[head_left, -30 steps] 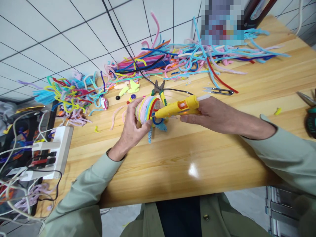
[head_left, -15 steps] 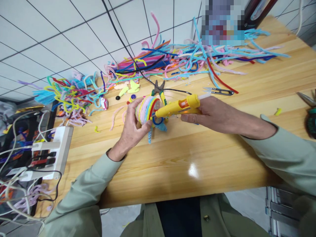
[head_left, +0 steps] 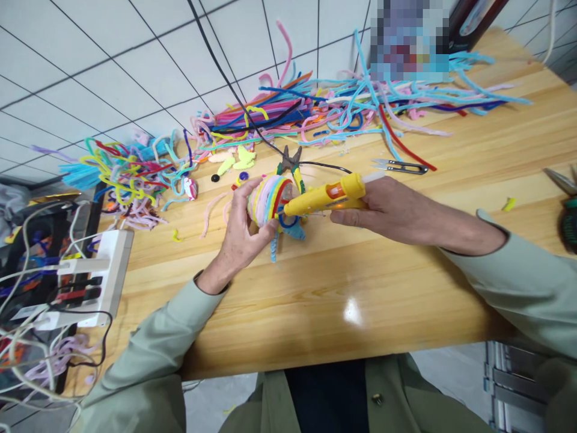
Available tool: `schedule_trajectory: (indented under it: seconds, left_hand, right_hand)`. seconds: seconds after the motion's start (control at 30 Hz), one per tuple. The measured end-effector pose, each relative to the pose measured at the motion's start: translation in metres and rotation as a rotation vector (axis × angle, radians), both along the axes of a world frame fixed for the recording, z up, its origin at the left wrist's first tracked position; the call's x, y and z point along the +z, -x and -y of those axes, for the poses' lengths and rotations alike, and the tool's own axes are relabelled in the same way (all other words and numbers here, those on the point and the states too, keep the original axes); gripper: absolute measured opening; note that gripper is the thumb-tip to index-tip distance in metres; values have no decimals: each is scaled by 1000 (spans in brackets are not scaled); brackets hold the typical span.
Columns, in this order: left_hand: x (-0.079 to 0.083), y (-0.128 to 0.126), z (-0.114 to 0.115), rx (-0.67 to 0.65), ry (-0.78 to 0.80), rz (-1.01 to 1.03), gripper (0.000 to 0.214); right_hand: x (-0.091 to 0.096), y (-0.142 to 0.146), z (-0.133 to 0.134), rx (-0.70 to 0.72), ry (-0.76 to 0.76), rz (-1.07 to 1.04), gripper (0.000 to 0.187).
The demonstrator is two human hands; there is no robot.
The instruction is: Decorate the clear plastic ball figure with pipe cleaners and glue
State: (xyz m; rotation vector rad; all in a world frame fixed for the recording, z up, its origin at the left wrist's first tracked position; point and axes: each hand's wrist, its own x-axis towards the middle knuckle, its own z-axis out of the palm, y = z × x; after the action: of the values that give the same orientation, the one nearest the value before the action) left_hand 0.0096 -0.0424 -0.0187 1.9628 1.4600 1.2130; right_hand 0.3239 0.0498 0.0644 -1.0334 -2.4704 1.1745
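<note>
One striped craft (head_left: 267, 201) in L hand (head_left: 243, 231); R hand (head_left: 385, 210) apart w/ glue gun (head_left: 315, 199).

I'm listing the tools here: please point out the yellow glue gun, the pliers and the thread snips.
Glue gun (head_left: 312, 199), head view: on its yellow barrel.
Pliers (head_left: 290, 163), head view: on the metal, near the pivot.
Thread snips (head_left: 392, 164), head view: where blades meet handle.

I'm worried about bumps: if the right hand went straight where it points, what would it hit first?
Probably the striped piece, met by the glue gun in the right hand. They may be touching; depth is unclear.
</note>
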Motion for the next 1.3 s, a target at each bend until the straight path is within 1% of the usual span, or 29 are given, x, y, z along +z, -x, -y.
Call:
schedule_trajectory:
  seconds: [0.23, 0.4, 0.53, 0.63, 0.8, 1.0, 1.13, 1.3]
  left_hand:
    - [0, 0, 0, 9, -7, -14, 83]
    - [0, 0, 0, 10, -27, -25, 82]
    - [-1, 0, 0, 6, -19, -17, 82]
    - [-2, 1, 0, 21, -1, -19, 84]
    - [-3, 1, 0, 20, -9, -8, 85]
    - [-2, 0, -1, 34, 7, -8, 86]
    - [-2, 0, -1, 23, 0, 0, 85]
    - [-3, -1, -1, 39, -6, -6, 85]
  right_hand:
    - [4, 2, 1, -16, -2, 18, 46]
    - [4, 1, 1, 11, -3, -29, 42]
    - [3, 1, 1, 6, -35, -24, 46]
    - [5, 1, 1, 4, -27, -42, 48]
    - [10, 3, 2, 2, -14, -81, 47]
    - [9, 2, 2, -4, -14, -73, 45]
    - [8, 3, 3, 0, 22, -103, 43]
    - [7, 1, 4, -14, 153, -209, 44]
